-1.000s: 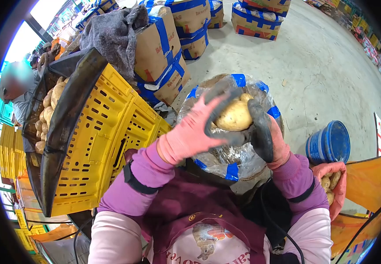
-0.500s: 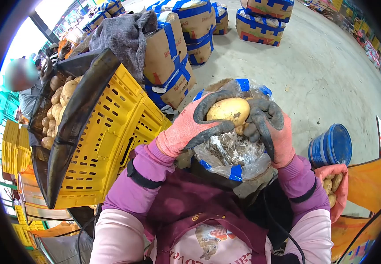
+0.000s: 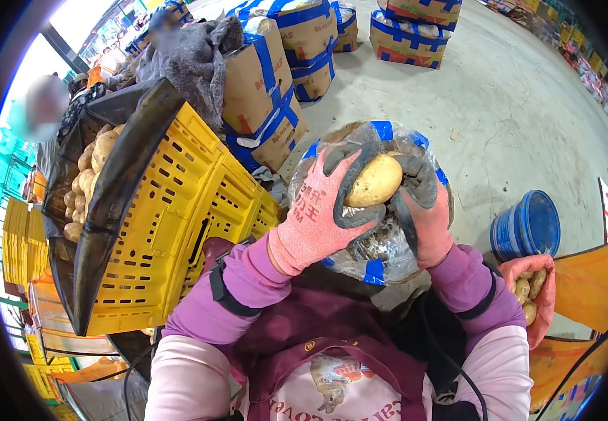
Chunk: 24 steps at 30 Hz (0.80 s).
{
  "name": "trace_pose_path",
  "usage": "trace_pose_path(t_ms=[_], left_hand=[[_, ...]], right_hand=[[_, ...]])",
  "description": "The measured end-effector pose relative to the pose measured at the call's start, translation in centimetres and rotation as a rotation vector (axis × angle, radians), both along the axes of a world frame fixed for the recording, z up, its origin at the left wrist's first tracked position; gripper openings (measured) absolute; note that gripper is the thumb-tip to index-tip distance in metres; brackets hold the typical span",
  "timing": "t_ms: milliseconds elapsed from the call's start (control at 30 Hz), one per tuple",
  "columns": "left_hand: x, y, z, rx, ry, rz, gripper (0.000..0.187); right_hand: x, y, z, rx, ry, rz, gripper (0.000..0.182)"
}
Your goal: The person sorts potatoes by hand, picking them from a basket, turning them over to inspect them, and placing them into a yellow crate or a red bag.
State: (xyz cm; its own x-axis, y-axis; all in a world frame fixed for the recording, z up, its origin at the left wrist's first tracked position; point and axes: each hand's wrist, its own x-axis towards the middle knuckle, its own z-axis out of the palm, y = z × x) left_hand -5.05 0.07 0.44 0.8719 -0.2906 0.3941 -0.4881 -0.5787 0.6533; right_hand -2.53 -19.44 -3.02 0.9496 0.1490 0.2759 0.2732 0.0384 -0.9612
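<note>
A pale yellow potato (image 3: 375, 181) with a few dirt specks is held over a box (image 3: 375, 272) lined with clear plastic and taped in blue. My left hand (image 3: 323, 203), in a pink glove with dark grey coating, is closed around the potato's left side, thumb below and fingers above. My right hand (image 3: 424, 207), gloved alike, has its fingers closed against the potato's right end. Both hands hide much of the box's inside, so its contents are hard to make out.
At left, a yellow crate (image 3: 170, 210) with a dark liner (image 3: 132, 175) stands tilted, holding several potatoes (image 3: 88, 172). A blue bucket (image 3: 528, 226) and a red sack (image 3: 544, 309) of potatoes are at right. Taped cartons (image 3: 255, 88) stand ahead; people are at far left.
My left hand has turned so the back of its glove faces up, and the potato has tilted more upright. My right hand has shifted slightly left, staying at the potato's right end.
</note>
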Motion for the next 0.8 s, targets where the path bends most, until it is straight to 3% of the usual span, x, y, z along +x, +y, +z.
trace_pose_path(t_ms=[33, 67, 100, 167, 233, 267, 300, 367, 400, 433, 533, 567, 600, 633, 667, 700, 733, 767, 800], left_hand=[[0.4, 0.0, 0.0, 0.028, -0.07, -0.007, 0.083], [0.6, 0.2, 0.1, 0.057, -0.142, -0.004, 0.076], [1.0, 0.4, -0.6, 0.069, -0.147, 0.023, 0.076], [2.0, 1.7, -2.2, -0.484, 0.28, -0.171, 0.069], [1.9, 2.9, -0.4, -0.481, 0.37, -0.171, 0.065], [1.4, 3.4, 1.9, -0.617, 0.571, -0.176, 0.062], [0.9, 3.3, 2.7, -0.914, 0.613, -0.204, 0.06], [0.1, 6.7, 5.5, -1.145, 0.687, -0.43, 0.06], [-0.2, 6.9, 6.5, -1.328, 0.389, -0.289, 0.064], [-0.8, 8.7, 8.3, -1.532, 0.336, -0.447, 0.065], [-2.1, 16.1, 11.3, -1.487, -0.088, -0.581, 0.066], [-3.2, 17.5, 11.7, -1.57, -0.239, -0.511, 0.067], [-3.9, 18.9, 12.1, -1.651, -0.274, -0.504, 0.078], [-4.5, 20.1, 12.2, -1.541, -0.057, -0.787, 0.083], [-4.5, 20.7, 11.5, -1.569, -0.114, -0.681, 0.081], [-4.5, 19.8, 11.5, -1.602, -0.159, -0.575, 0.078], [-3.8, 18.1, 10.5, -1.468, -0.199, -0.447, 0.064], [-3.2, 14.6, 10.0, -1.318, -0.218, -0.128, 0.05], [-3.1, 12.2, 9.3, -1.166, -0.062, -0.022, 0.046]], right_hand=[[0.4, -0.2, -0.1, -0.142, -0.141, -0.032, 0.037], [0.1, -0.4, 0.1, 0.127, 0.162, 0.066, 0.038], [0.5, -0.8, -1.0, 0.065, 0.029, 0.042, 0.037], [-0.2, -0.6, 1.7, 0.151, 0.259, 0.184, 0.036], [0.0, -0.3, 1.7, 0.161, 0.301, 0.187, 0.034], [0.0, -0.4, 1.8, 0.125, 0.337, 0.202, 0.033], [0.1, -0.6, 1.8, 0.082, 0.369, 0.207, 0.032], [0.0, -0.4, 1.4, 0.122, 0.339, 0.244, 0.028], [-0.2, -0.2, 1.3, 0.08, 0.333, 0.243, 0.027], [-0.4, -0.2, 1.2, 0.036, 0.328, 0.237, 0.026], [-0.8, 0.2, 0.9, 0.023, 0.366, 0.25, 0.024], [-0.9, 0.3, 0.6, 0.011, 0.378, 0.251, 0.024], [-0.9, 0.4, 0.5, 0.002, 0.38, 0.254, 0.024], [-0.7, 0.4, 0.3, -0.02, 0.39, 0.264, 0.023], [-0.4, 0.2, -0.2, -0.044, 0.405, 0.267, 0.023], [0.7, 0.0, -2.2, -0.178, 0.19, 0.221, 0.022], [1.0, 0.2, -2.0, -0.172, 0.113, 0.214, 0.022], [2.0, -0.2, -2.6, -0.233, 0.067, 0.185, 0.024], [3.3, -0.7, -4.2, -0.271, -0.152, 0.128, 0.025]])
